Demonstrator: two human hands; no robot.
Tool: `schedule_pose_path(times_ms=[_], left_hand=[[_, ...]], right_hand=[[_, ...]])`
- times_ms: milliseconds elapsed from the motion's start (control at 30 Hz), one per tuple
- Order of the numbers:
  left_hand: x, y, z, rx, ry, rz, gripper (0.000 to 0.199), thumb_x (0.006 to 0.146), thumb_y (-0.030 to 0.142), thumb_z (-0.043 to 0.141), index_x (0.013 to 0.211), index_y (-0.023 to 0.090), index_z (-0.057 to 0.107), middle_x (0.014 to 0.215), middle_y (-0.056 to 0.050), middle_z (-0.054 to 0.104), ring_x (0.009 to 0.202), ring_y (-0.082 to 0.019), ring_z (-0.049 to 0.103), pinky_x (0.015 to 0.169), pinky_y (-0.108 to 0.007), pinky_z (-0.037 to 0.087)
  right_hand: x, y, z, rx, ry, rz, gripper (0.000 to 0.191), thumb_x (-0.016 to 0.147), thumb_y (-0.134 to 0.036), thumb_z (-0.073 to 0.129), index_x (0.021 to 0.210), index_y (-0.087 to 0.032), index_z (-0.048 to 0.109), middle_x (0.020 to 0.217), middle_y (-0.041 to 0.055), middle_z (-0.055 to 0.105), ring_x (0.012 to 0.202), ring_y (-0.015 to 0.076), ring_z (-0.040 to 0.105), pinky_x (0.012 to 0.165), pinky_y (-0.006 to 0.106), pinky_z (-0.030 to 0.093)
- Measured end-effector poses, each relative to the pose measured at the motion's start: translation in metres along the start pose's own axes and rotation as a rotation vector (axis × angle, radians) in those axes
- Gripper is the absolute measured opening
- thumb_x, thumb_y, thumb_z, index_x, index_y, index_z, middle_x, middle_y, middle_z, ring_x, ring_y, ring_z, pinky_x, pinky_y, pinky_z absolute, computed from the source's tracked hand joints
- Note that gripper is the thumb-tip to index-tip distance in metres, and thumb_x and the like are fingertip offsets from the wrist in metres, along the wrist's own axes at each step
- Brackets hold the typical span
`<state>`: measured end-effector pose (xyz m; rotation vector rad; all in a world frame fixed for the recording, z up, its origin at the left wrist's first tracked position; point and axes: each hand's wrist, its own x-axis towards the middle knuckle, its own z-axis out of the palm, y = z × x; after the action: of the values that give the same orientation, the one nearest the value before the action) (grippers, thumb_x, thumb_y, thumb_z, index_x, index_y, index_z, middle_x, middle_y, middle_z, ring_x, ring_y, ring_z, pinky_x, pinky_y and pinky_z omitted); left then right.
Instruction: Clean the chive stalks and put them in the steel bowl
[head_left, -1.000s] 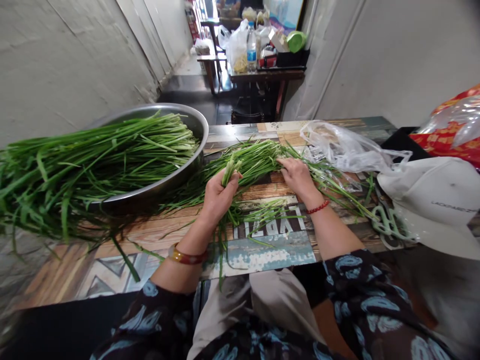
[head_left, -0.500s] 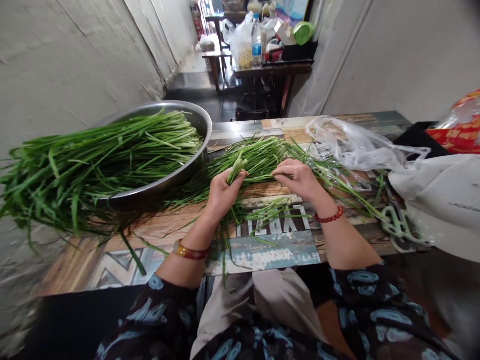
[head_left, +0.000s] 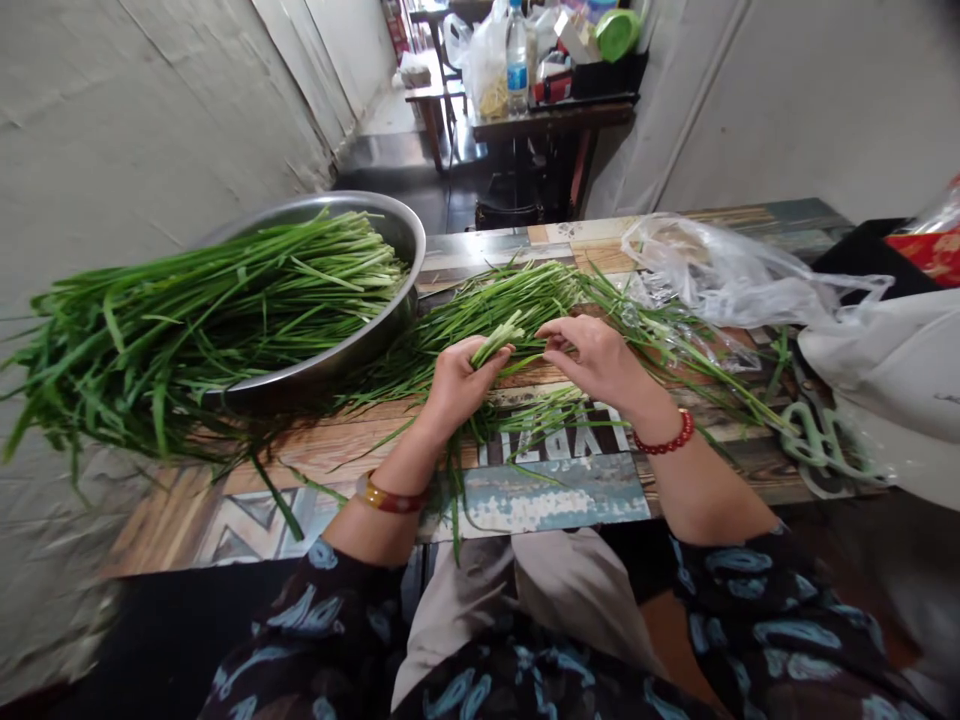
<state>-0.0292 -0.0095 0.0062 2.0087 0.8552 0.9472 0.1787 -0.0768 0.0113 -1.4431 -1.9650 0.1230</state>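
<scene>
My left hand (head_left: 466,378) is closed around a small bunch of garlic chives (head_left: 499,338), pale cut ends up and to the right, green leaves trailing below the fist. Just to its right is my right hand (head_left: 589,358), thumb and fingers slightly apart, with nothing visible between them. Behind both hands lies a loose pile of chives (head_left: 517,298) on the table. Several thin stalks (head_left: 551,412) are scattered in front of it. At the left a large steel basin (head_left: 416,235) holds a thick heap of chives (head_left: 225,300), whose leaves hang over the rim.
The patchwork wood-print table (head_left: 555,490) spans the view. A clear plastic bag (head_left: 720,270) lies at the back right. Green-handled scissors (head_left: 817,440) rest beside a white cap (head_left: 892,380) at the right. A farther table (head_left: 555,120) carries a water bottle (head_left: 517,65) and bags.
My right hand's fingers have parted from a pinch. My left hand has tilted its chive bunch toward the right. The view has shifted slightly.
</scene>
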Motion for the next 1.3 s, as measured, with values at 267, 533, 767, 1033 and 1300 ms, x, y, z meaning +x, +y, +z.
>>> schedule_pose_path(times_ms=[267,533,767,1033,1300], left_hand=[[0.001,0.006,0.002,0.112,-0.217,0.072,0.032,0.084,0.036,0.064,0.059,0.017,0.058,0.061,0.001,0.050,0.063,-0.013,0.049,0.063,-0.025,0.037],[0.003,-0.001,-0.002,0.057,-0.112,-0.005,0.032,0.085,0.037,0.060,0.061,0.017,0.055,0.062,0.002,0.044,0.063,-0.013,0.043,0.062,-0.026,0.032],[0.003,0.002,-0.002,-0.052,-0.032,0.009,0.027,0.085,0.037,0.060,0.070,0.016,0.066,0.077,-0.004,0.060,0.077,-0.016,0.055,0.074,-0.029,0.044],[0.001,0.006,0.004,-0.401,-0.026,-0.199,0.030,0.083,0.043,0.066,0.074,0.016,0.060,0.066,0.000,0.060,0.055,-0.011,0.057,0.055,-0.024,0.047],[0.003,0.000,0.003,-0.303,0.061,-0.169,0.027,0.081,0.043,0.066,0.077,0.017,0.063,0.053,0.005,0.044,0.047,-0.008,0.037,0.046,-0.023,0.030]], right_hand=[[0.003,-0.005,0.003,0.300,0.100,0.124,0.020,0.086,-0.023,0.060,0.105,-0.022,0.063,0.081,0.0003,0.067,0.077,0.0161,0.064,0.076,0.029,0.051],[0.003,0.050,-0.006,0.405,0.519,0.383,0.021,0.097,-0.033,0.046,0.106,-0.024,0.063,0.079,0.0000,0.063,0.074,0.0141,0.062,0.068,0.028,0.052],[-0.004,0.063,-0.004,-0.186,0.187,0.318,0.022,0.091,-0.028,0.053,0.090,-0.021,0.074,0.095,0.0087,0.071,0.096,0.0263,0.062,0.094,0.043,0.045],[-0.012,0.065,-0.004,-0.383,0.035,0.411,0.019,0.085,-0.025,0.060,0.095,-0.024,0.076,0.102,0.0106,0.070,0.102,0.0311,0.058,0.091,0.048,0.043],[-0.003,0.050,-0.006,0.229,0.242,0.354,0.019,0.085,-0.035,0.062,0.085,-0.020,0.074,0.086,0.0037,0.073,0.077,0.0182,0.063,0.073,0.033,0.050]])
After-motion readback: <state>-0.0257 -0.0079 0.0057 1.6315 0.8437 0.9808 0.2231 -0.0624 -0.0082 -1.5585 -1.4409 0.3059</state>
